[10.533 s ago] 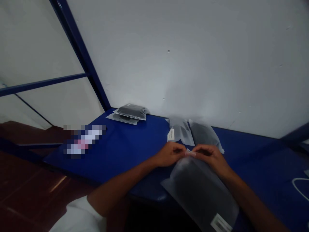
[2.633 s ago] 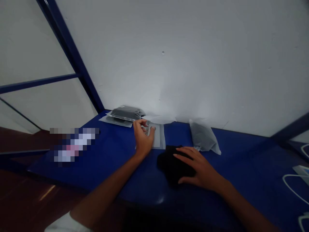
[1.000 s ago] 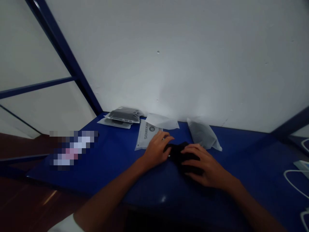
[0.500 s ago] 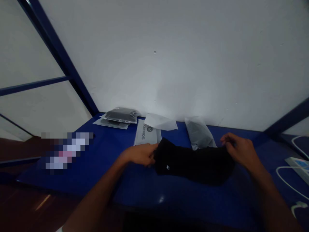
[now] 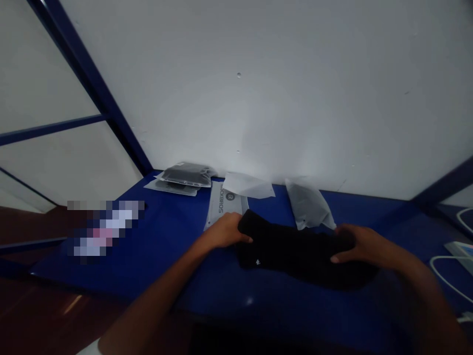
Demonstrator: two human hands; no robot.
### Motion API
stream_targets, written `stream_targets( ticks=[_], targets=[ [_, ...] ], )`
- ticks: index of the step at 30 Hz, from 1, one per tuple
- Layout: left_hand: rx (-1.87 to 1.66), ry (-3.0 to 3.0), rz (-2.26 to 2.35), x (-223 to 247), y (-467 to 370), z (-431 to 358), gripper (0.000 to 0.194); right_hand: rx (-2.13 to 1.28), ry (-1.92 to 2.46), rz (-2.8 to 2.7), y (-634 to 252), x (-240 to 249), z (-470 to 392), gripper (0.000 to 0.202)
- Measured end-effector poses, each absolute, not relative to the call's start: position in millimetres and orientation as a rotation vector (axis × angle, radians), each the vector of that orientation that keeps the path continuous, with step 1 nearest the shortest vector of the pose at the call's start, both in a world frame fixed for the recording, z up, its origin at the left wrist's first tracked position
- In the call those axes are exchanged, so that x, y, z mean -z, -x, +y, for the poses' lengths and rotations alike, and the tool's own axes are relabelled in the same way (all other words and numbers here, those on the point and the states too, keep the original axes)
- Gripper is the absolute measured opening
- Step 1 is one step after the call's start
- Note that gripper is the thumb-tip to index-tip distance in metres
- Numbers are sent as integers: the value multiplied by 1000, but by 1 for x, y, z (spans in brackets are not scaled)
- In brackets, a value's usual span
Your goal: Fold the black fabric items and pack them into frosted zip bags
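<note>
A black cloth item (image 5: 288, 251) with a small white logo near its left end lies across the blue table (image 5: 158, 236). My left hand (image 5: 231, 230) grips its left end, the thumb on top of the cloth. On the right, my right hand (image 5: 356, 245) holds the cloth's upper edge between thumb and fingers, the thumb lying over the fabric. Part of the cloth extends beneath and past my right hand. What my fingers do behind the cloth is hidden.
Bagged dark items (image 5: 186, 175) are stacked at the back left. Beside them are a printed pouch (image 5: 219, 204), a whitish bag (image 5: 249, 185) and a translucent bag (image 5: 310, 206). A white cable (image 5: 441, 276) and device (image 5: 461, 250) sit far right. A blurred patch (image 5: 111, 229) covers something left.
My left hand has moved slightly up, its thumb now over the cloth. My right hand has come down and left onto the fabric, and the cloth's right part has shifted a little right.
</note>
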State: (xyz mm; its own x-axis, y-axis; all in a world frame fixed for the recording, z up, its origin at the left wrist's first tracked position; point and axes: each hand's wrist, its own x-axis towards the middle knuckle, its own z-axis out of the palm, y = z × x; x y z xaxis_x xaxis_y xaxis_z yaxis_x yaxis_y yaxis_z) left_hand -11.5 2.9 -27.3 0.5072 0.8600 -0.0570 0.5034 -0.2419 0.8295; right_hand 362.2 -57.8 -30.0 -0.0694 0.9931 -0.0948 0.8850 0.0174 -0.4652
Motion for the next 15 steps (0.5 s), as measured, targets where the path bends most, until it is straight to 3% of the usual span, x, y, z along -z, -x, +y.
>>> stream_targets(
  ticks=[4,7,9,13,15],
  targets=[
    [-459,-1783,1146,19,17,6,10,-750,1961,-2057,-353,29,-59,35],
    [-683,-1667,1088,12,14,5,12,-873,1897,-2078,-335,21,-60,31],
    [-796,-1592,899,7,8,0,17,-993,1869,-2077,-320,14,-61,29],
    [-553,-1727,444,1,-7,-19,22,-1062,1841,-2085,-301,6,-61,28],
    [-618,-1907,363,0,-10,-25,19,-1058,1838,-2088,-301,5,-61,29]
  ],
)
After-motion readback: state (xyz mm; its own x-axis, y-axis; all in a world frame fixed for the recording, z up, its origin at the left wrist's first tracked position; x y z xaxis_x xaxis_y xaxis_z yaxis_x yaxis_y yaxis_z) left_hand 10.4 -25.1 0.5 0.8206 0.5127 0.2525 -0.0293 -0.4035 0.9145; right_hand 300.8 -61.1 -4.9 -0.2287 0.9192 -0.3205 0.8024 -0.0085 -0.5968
